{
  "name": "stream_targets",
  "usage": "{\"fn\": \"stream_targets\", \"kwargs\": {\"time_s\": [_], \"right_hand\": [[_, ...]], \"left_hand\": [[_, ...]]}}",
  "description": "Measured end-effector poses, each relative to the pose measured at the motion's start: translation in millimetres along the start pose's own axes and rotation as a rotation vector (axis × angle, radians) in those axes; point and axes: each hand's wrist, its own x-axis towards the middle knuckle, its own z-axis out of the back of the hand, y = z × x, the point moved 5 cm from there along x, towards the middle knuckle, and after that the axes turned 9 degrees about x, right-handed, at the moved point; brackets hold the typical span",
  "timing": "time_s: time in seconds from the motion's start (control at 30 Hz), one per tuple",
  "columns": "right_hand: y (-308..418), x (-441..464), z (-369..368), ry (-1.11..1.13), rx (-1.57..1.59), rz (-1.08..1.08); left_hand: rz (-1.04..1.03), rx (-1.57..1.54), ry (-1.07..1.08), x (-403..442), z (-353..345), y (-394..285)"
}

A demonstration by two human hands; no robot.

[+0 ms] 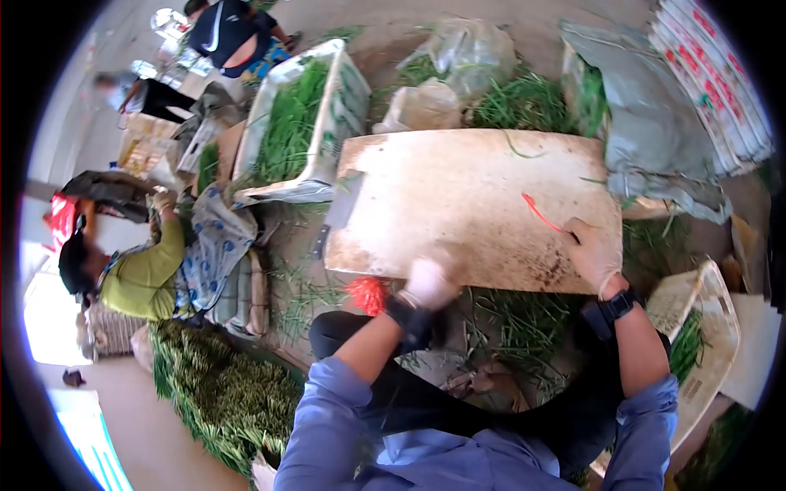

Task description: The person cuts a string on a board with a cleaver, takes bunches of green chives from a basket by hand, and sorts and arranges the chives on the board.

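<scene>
My right hand (594, 255), in a pale glove, rests over the right part of a worn white board (467, 188). Between its fingers is one end of a thin red tie (540, 214), whose free end points up and left across the board. Over the board's near edge is my left hand (435, 277), also gloved and smeared by motion, so its fingers cannot be made out. Just left of that wrist lies a bunch of red ties (368, 295). A cleaver (341, 204) lies along the board's left edge.
Left of the board stands a white crate (327, 106) of green stalks. A large heap of bundled greens (221, 389) lies lower left, near a seated person (147, 278). Clear plastic bags (463, 61) sit beyond the board; another crate (712, 327) stands at right.
</scene>
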Motion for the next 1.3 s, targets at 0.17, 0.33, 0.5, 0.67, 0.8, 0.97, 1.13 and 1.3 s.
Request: {"fn": "stream_targets", "kwargs": {"time_s": [0.17, 0.33, 0.5, 0.67, 0.8, 0.97, 1.13, 1.3], "right_hand": [[33, 8, -24, -0.03, 0.025, 0.057], [67, 23, -65, -0.041, 0.124, 0.332], [76, 22, -103, 0.241, -0.136, 0.437], [66, 13, -96, 0.243, -0.185, 0.371], [47, 12, -91, 0.221, -0.136, 0.454], [55, 3, -84, 0.264, -0.082, 0.295], [80, -7, -71, 0.343, 0.144, 0.178], [94, -35, -74, 0.466, 0.48, 0.183]], "left_hand": [[0.941, 0.278, -0.189, -71, 62, 203], [1.263, 0.381, -0.048, -110, 62, 255], [1.264, 0.348, 0.003, -118, 50, 261], [1.204, 0.463, 0.04, -120, 54, 261], [1.236, 0.473, 0.089, -125, 51, 263], [1.221, -0.05, -0.268, -96, 96, 216], [1.028, -0.142, -0.417, -71, 109, 131], [0.581, -0.047, -0.463, -35, 95, -10]]}}
